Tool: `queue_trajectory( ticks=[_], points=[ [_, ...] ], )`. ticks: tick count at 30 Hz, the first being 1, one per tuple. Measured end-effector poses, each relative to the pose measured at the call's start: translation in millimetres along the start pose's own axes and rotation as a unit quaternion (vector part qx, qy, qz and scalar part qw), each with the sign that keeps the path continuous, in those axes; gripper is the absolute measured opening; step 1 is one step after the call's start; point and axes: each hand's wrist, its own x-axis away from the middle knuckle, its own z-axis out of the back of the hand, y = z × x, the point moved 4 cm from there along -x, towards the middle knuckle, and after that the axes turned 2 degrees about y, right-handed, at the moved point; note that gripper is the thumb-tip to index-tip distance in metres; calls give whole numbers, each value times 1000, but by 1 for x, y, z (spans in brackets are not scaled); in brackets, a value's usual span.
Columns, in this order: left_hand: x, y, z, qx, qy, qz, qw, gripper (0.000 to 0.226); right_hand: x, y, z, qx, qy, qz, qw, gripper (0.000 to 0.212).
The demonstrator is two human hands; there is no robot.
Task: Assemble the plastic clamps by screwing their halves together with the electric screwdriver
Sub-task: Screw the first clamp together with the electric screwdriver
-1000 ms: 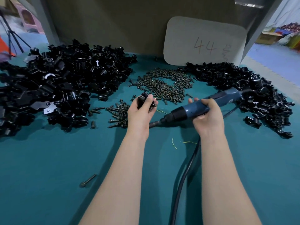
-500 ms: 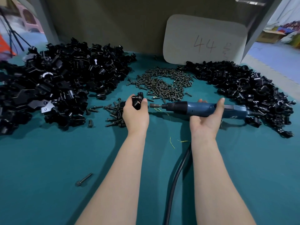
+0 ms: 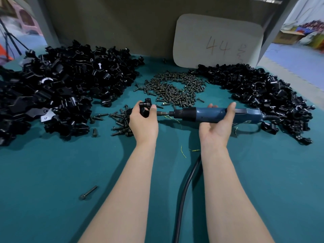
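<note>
My left hand [image 3: 142,122] grips a black plastic clamp [image 3: 145,106] just above a small heap of screws. My right hand [image 3: 216,125] holds the blue electric screwdriver [image 3: 210,114] level, thumb over its body and fingers under it. The bit [image 3: 162,113] points left and reaches the clamp beside my left thumb. A black cable [image 3: 185,188] runs from behind my right wrist toward me between my forearms.
A large heap of black clamp halves [image 3: 57,88] fills the left of the teal table [image 3: 52,172]. Another black heap [image 3: 263,95] lies at the right, a screw pile [image 3: 175,90] in the middle. One loose screw [image 3: 88,192] lies near left. A grey card [image 3: 217,41] leans at the back.
The screwdriver has swung from pointing down-left to lying level, with its bit brought up to the clamp. My left hand has shifted slightly left with the clamp.
</note>
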Motion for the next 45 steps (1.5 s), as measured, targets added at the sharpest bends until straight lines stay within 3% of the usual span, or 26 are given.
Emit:
queue_trajectory(
  ticks=[8, 25, 29, 38, 45],
  points=[
    [4, 1, 1, -47, 10, -45, 998, 33, 0, 0, 0, -7, -3, 13, 1000, 23],
    [6, 0, -1, -46, -2, -49, 998, 36, 3, 0, -1, -23, 3, 5, 1000, 19],
    [8, 3, -1, -9, -4, -39, 999, 41, 3, 0, -1, -24, 7, 5, 1000, 20],
    [8, 1, -3, 142, 7, 73, 987, 43, 4, -1, -2, -22, 11, 13, 1000, 18],
    [10, 2, -3, 46, -26, -2, 999, 50, 5, -1, -3, -17, 11, 11, 1000, 20]
  ],
)
